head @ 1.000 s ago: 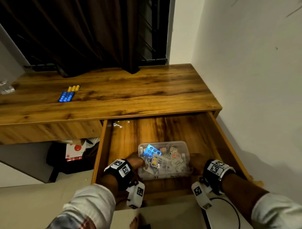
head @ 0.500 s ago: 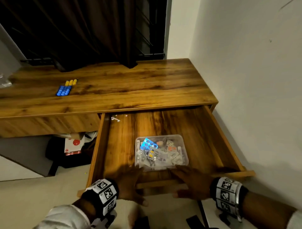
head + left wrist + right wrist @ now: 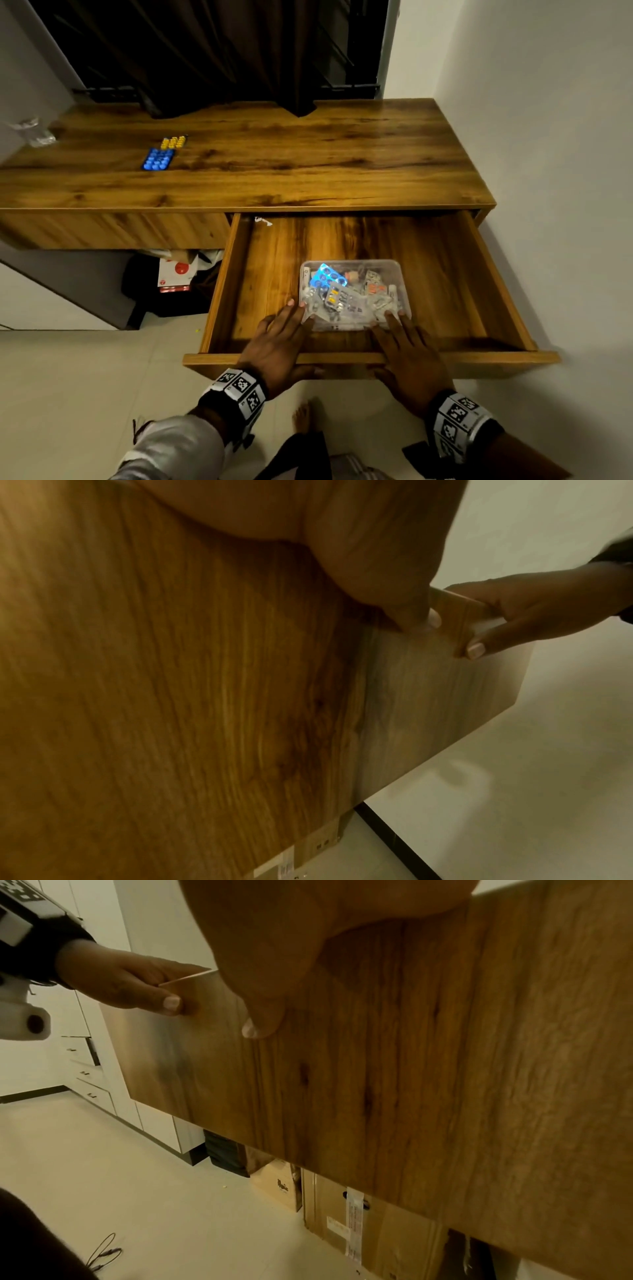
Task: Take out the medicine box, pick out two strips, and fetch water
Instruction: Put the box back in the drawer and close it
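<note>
A clear medicine box full of pill strips sits in the open wooden drawer, close to its front. A blue strip and a yellow strip lie on the desk top at the far left. My left hand and right hand lie over the drawer front. Their fingers reach straight over its top edge, up to the box's near corners. Both wrist views show the thumbs pressed on the front face. Neither hand holds anything.
The white wall runs close along the drawer's right side. A dark curtain hangs behind the desk. A clear object stands at the desk's far left. A black bag and cardboard boxes sit under the desk. My bare foot is below.
A second ago both hands gripped the medicine box inside the drawer. They let it go, drew back, and now rest on the drawer front.
</note>
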